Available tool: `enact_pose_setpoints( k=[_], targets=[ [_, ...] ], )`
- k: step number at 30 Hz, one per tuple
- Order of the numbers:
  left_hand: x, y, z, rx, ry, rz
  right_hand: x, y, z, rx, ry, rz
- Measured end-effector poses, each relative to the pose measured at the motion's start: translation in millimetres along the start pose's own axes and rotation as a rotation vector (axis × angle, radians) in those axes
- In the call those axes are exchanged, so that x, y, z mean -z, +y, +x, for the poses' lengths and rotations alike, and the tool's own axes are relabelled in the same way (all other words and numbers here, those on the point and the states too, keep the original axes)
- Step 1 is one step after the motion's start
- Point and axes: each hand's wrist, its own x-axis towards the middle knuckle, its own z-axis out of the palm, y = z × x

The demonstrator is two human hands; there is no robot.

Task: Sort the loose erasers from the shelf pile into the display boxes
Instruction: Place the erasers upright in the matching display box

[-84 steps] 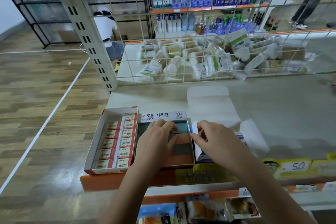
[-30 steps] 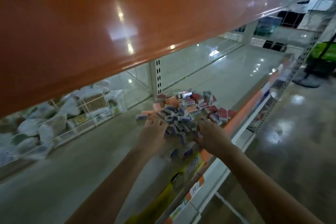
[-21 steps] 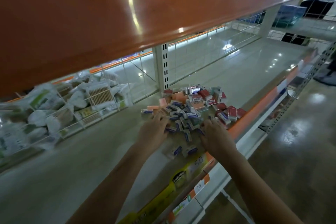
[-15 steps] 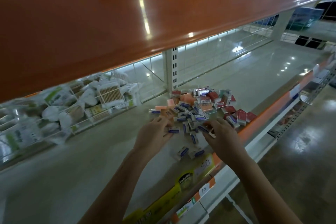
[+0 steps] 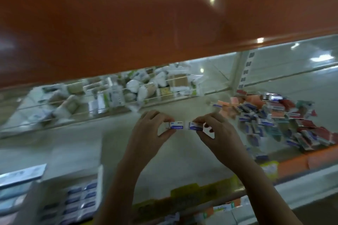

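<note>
Above the grey shelf, my left hand (image 5: 151,129) pinches a white eraser with a blue band (image 5: 176,125) between thumb and fingers. My right hand (image 5: 215,129) pinches a second blue-banded eraser (image 5: 195,126); the two erasers meet end to end between my hands. The loose pile of erasers (image 5: 278,120), blue-banded, red and pink, lies on the shelf to the right. A display box (image 5: 80,201) with rows of blue-banded erasers stands at the lower left, blurred.
An orange shelf edge (image 5: 146,23) hangs close overhead. Behind a wire divider (image 5: 109,104) lie bagged white goods (image 5: 139,86). The orange front rail (image 5: 301,159) with yellow price tags (image 5: 184,192) runs along the near edge. Another box (image 5: 16,193) sits at the far left.
Both hands have left the pile, each holding a blue-banded eraser, and moved left above the bare shelf. The view swung left, bringing the display boxes into sight.
</note>
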Motion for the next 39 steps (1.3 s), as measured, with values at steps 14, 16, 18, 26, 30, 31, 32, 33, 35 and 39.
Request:
enact_pose_setpoints(
  k=[14,16,18,26,30,31,32,33,35,39],
  targets=[
    [148,-106,-116,0.237,0.134,0.117,-110,-151,12,0.247,-0.199,0.062],
    [159,-121,-131,0.259,0.134,0.133,-125,-165,12,0.272,-0.228,0.044],
    [168,-134,-145,0.275,0.115,0.154,-139,-177,10,0.315,-0.278,-0.005],
    [178,-167,-181,0.302,0.021,0.132,-190,-212,-4,0.408,-0.459,-0.128],
    [182,-174,-188,0.281,0.006,0.115,-206,-224,-15,0.336,-0.488,-0.171],
    [183,-175,-189,0.277,0.003,0.111,-209,-226,-17,0.339,-0.485,-0.182],
    [184,-177,-190,0.274,0.0,0.107,-211,-228,-17,0.346,-0.486,-0.179],
    [185,-178,-190,0.271,-0.004,0.103,-214,-231,-17,0.345,-0.494,-0.168],
    [186,-179,-190,0.267,-0.01,0.092,-218,-235,-17,0.317,-0.506,-0.152],
    [188,-181,-193,0.263,-0.02,0.07,-223,-238,-21,0.226,-0.496,-0.13]
  ],
)
